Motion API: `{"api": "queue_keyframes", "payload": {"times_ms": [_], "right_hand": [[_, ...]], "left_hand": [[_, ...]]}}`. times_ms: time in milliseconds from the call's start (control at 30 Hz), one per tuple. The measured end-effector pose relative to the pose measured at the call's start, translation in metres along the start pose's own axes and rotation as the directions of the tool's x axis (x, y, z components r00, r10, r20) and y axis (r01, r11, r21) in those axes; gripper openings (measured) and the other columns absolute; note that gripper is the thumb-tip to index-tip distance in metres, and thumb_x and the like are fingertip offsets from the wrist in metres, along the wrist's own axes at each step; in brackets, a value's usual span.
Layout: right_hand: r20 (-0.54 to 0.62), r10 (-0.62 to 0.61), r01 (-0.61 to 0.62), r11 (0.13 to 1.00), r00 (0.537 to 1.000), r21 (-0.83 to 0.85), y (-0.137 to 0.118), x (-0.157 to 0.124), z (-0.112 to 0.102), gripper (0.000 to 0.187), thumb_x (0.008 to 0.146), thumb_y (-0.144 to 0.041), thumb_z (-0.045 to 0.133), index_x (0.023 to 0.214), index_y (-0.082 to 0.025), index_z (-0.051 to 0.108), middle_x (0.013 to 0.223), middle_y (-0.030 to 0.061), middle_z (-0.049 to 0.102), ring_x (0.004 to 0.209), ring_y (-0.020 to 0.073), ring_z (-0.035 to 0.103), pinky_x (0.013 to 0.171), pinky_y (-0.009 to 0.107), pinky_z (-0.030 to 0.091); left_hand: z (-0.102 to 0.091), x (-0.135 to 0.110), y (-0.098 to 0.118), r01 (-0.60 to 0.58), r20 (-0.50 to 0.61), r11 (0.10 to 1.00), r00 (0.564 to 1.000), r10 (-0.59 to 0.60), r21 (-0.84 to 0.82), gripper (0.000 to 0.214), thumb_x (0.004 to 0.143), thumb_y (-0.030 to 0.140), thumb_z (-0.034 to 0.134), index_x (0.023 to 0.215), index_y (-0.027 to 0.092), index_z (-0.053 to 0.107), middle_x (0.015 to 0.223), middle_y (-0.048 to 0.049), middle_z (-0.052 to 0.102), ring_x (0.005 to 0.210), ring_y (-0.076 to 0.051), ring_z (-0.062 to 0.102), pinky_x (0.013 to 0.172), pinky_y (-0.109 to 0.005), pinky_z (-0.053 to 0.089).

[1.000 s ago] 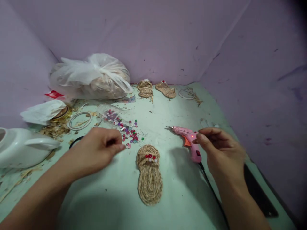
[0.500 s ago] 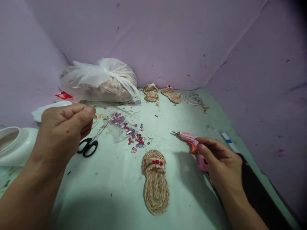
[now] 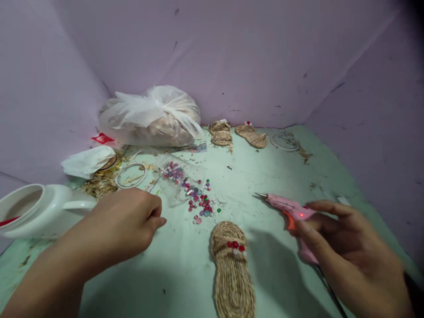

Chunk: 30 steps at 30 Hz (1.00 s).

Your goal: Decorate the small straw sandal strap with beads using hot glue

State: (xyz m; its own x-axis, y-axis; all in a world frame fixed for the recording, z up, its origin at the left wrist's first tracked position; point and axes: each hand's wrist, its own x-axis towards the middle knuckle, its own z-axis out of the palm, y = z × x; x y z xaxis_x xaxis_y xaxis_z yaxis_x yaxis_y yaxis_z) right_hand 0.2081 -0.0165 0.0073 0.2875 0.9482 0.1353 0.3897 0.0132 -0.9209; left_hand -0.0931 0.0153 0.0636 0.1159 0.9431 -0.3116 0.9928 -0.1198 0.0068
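Observation:
A pink hot glue gun (image 3: 288,206) with an orange trigger and a metal nozzle is loosely gripped at its rear by my right hand (image 3: 357,256). Its nozzle points left, and a small red light glows on its side. My left hand (image 3: 129,221) is closed, thumb against curled fingers, above the table left of the slipper; anything in it is hidden. In front of me lies a woven straw slipper (image 3: 233,274), with red and white beads (image 3: 235,245) on its strap. Loose coloured beads (image 3: 202,203) spill from a clear plastic container (image 3: 190,170) lying on its side.
A white jug (image 3: 49,212) lies at the left, by a tape roll (image 3: 131,176) and straw scraps (image 3: 99,183). A full plastic bag (image 3: 152,117) stands against the back wall. Two small woven slippers (image 3: 221,132) (image 3: 251,134) and a ring (image 3: 284,142) are further right.
My left hand has lowered and moved right, now covering most of the black-handled scissors. My right hand and the glue gun sit further right in view. The whole view has shifted somewhat.

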Motion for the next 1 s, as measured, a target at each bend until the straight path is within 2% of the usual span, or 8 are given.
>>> {"api": "queue_keyframes", "payload": {"times_ms": [100, 233, 367, 467, 567, 667, 867, 1000], "right_hand": [[0.166, -0.128, 0.142, 0.987, 0.978, -0.078, -0.012, 0.017, 0.007, 0.035, 0.071, -0.037, 0.065, 0.104, -0.028, 0.057, 0.087, 0.0062, 0.066, 0.069, 0.0209, 0.062, 0.047, 0.028, 0.047], [0.335, -0.192, 0.25, 0.958, 0.923, -0.138, -0.021, 0.043, 0.026, 0.013, 0.076, -0.035, 0.06, 0.079, -0.025, 0.066, 0.074, 0.0035, 0.068, 0.063, 0.0178, 0.061, 0.057, 0.03, 0.049], [0.538, -0.172, 0.333, 0.918, 0.825, -0.217, -0.019, 0.06, 0.054, 0.01, 0.077, -0.029, 0.059, 0.077, -0.024, 0.067, 0.073, 0.0032, 0.07, 0.066, 0.019, 0.062, 0.061, 0.032, 0.047], [0.652, -0.155, 0.449, 0.838, 0.742, -0.311, -0.017, 0.066, 0.075, 0.01, 0.077, -0.023, 0.059, 0.077, -0.023, 0.069, 0.076, 0.0035, 0.071, 0.067, 0.0191, 0.061, 0.06, 0.031, 0.045], [0.706, -0.153, 0.525, 0.777, 0.691, -0.346, -0.016, 0.068, 0.091, 0.011, 0.075, -0.021, 0.06, 0.077, -0.024, 0.07, 0.08, 0.0028, 0.071, 0.071, 0.0188, 0.062, 0.062, 0.029, 0.042], [0.724, -0.156, 0.57, 0.733, 0.672, -0.371, -0.016, 0.069, 0.1, 0.012, 0.075, -0.021, 0.059, 0.077, -0.025, 0.071, 0.082, 0.0015, 0.071, 0.072, 0.0181, 0.062, 0.061, 0.028, 0.039], [0.759, -0.159, 0.651, 0.64, 0.632, -0.408, -0.016, 0.067, 0.108, 0.02, 0.077, -0.016, 0.054, 0.081, -0.026, 0.071, 0.087, -0.0009, 0.07, 0.076, 0.0154, 0.061, 0.058, 0.025, 0.034], [0.781, -0.169, 0.691, 0.6, 0.602, -0.403, -0.014, 0.063, 0.11, 0.02, 0.077, -0.015, 0.052, 0.082, -0.025, 0.069, 0.088, 0.0004, 0.069, 0.074, 0.0157, 0.061, 0.055, 0.025, 0.03]], "left_hand": [[0.0, 0.001, 0.001, 0.004, 0.075, 0.998, 0.997, -0.009, 0.057, 0.021, 0.071, 0.035, 0.05, 0.055, 0.026, 0.06, 0.057, -0.0038, 0.063, 0.053, -0.023, 0.056, 0.046, -0.028, 0.025], [0.003, 0.004, 0.002, 0.002, 0.093, 0.994, 0.996, -0.012, 0.105, 0.024, 0.074, 0.037, 0.047, 0.058, 0.025, 0.059, 0.059, -0.0057, 0.064, 0.056, -0.025, 0.058, 0.046, -0.028, 0.023], [0.009, 0.003, 0.001, -0.025, 0.054, 0.991, 0.998, 0.018, 0.135, 0.026, 0.075, 0.04, 0.045, 0.058, 0.025, 0.057, 0.058, -0.0062, 0.063, 0.052, -0.024, 0.056, 0.046, -0.028, 0.019], [0.014, 0.001, 0.001, -0.053, 0.008, 0.99, 0.999, 0.052, 0.128, 0.024, 0.075, 0.04, 0.046, 0.058, 0.025, 0.056, 0.056, -0.0052, 0.061, 0.05, -0.023, 0.053, 0.046, -0.028, 0.017], [0.018, -0.002, 0.001, -0.094, -0.017, 0.991, 0.995, 0.096, 0.093, 0.021, 0.076, 0.037, 0.047, 0.061, 0.025, 0.056, 0.056, -0.0045, 0.06, 0.049, -0.023, 0.052, 0.047, -0.029, 0.017], [0.018, -0.004, 0.003, -0.129, -0.005, 0.989, 0.992, 0.13, 0.067, 0.02, 0.077, 0.036, 0.045, 0.064, 0.025, 0.056, 0.057, -0.0046, 0.062, 0.049, -0.023, 0.054, 0.047, -0.029, 0.017], [0.013, -0.003, 0.009, -0.131, 0.097, 0.99, 0.987, 0.125, 0.06, 0.017, 0.077, 0.034, 0.044, 0.069, 0.024, 0.056, 0.062, -0.0059, 0.065, 0.053, -0.026, 0.058, 0.046, -0.029, 0.017], [0.013, -0.006, 0.013, -0.203, 0.055, 0.978, 0.978, 0.201, 0.038, 0.018, 0.08, 0.032, 0.042, 0.074, 0.024, 0.057, 0.069, -0.0061, 0.066, 0.055, -0.023, 0.057, 0.048, -0.03, 0.02]]}}
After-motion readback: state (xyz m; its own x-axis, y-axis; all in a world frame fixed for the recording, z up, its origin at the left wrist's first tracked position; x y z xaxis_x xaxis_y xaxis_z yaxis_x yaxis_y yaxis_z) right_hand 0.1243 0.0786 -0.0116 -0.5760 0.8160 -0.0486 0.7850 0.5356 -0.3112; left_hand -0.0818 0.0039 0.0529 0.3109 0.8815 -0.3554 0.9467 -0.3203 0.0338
